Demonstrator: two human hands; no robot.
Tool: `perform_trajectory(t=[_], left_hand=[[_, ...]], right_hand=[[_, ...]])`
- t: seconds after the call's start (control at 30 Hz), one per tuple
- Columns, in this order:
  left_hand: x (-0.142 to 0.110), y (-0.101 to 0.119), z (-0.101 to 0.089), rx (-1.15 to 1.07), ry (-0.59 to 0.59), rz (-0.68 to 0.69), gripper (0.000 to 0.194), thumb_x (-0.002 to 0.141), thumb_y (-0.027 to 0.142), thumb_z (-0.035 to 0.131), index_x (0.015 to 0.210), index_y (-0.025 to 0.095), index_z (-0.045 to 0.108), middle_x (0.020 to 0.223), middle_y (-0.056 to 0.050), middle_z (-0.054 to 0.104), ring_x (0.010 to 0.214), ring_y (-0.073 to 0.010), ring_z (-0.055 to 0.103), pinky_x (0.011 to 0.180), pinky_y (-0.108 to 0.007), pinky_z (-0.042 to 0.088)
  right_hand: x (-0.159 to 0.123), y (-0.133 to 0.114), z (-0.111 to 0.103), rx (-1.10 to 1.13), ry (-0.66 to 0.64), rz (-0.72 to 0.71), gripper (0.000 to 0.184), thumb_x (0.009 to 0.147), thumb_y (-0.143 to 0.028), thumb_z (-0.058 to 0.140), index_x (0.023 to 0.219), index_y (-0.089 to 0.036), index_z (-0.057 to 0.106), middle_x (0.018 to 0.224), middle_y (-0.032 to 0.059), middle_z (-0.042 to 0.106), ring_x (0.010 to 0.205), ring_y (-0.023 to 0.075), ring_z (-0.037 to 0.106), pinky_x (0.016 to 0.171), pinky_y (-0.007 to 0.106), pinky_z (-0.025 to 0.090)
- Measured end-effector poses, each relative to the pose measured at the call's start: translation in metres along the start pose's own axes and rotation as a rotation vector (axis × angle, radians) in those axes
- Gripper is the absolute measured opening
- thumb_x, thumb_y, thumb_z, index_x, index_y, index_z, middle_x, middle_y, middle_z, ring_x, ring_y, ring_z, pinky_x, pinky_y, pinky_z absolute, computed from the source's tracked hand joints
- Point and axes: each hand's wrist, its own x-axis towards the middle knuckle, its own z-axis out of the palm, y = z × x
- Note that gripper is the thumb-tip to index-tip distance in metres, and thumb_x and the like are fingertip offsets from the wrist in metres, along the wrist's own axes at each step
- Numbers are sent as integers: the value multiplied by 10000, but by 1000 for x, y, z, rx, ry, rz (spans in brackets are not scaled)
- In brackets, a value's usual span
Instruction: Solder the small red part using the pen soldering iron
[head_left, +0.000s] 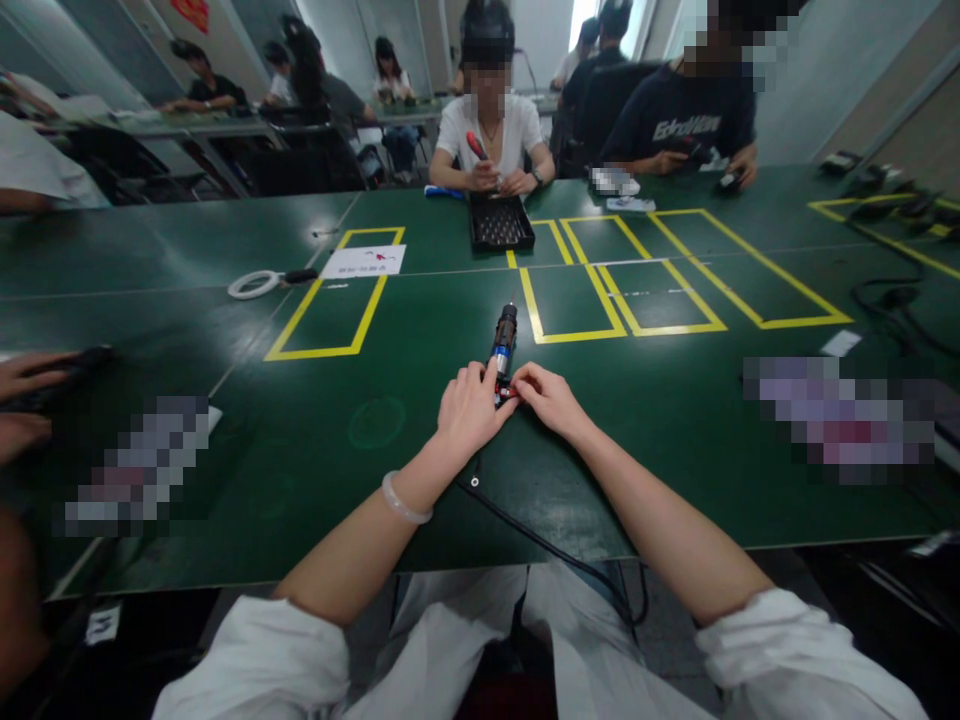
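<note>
An electric screwdriver (504,340) with a dark body, a blue and silver band and a thin tip lies on the green table, its tip pointing away from me. My left hand (466,408) is closed over its near end and holds it down. Beside it, my right hand (551,397) pinches at that same end, where small red and metallic parts (505,394) show between my fingers. What exactly it grips is too small to name. A black cord (540,540) runs from under my left wrist over the table edge, and a small ring terminal (475,482) lies near it.
Yellow tape outlines (577,337) mark the table ahead. A black tray of small parts (501,225) stands before a person (491,130) holding a red-handled tool. A white card (364,261) and a coiled white cable (255,284) lie left. Another person's hands (30,400) are at far left.
</note>
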Motion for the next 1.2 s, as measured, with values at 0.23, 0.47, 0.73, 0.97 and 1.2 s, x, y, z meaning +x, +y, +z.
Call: perform_trajectory(t=[0.23,0.47,0.73,0.97,1.2], left_hand=[[6,1,2,-41,16,-31,617,949,518,458,1461,176,417,1137,-155,541,1043,-310,520,907,-422,408],[3,-20,1,11,18,-17,631,936,515,493,1477,198,413,1159,-153,547,1052,-304,512,909,-403,404],[1,-91,-4,75,-23,-155,673,941,551,441,1498,174,399,1234,-196,519,1065,-361,526,884,-451,428],[2,-191,-4,38,-35,-418,657,913,574,473,1438,180,456,1285,-246,494,1144,-432,505,871,-508,442],[-4,-241,-10,-94,41,-603,602,906,596,524,1312,153,518,1068,-129,520,1108,-388,467,893,-509,394]], right_hand=[[1,5,1,47,-8,-5,119,855,-199,465,933,-205,554,783,-14,599,705,144,559,705,271,443],[0,3,0,98,-81,-26,147,849,-177,431,913,-190,563,781,-4,625,726,139,602,740,278,457],[-1,1,-1,49,-110,-37,153,846,-154,455,920,-183,586,846,13,645,734,130,598,721,262,447],[-1,-3,0,11,-111,-49,147,847,-159,471,920,-183,597,844,17,650,745,139,593,724,266,439],[-1,-4,0,-36,-102,-47,134,854,-177,490,899,-186,616,805,4,624,703,136,550,698,260,420]])
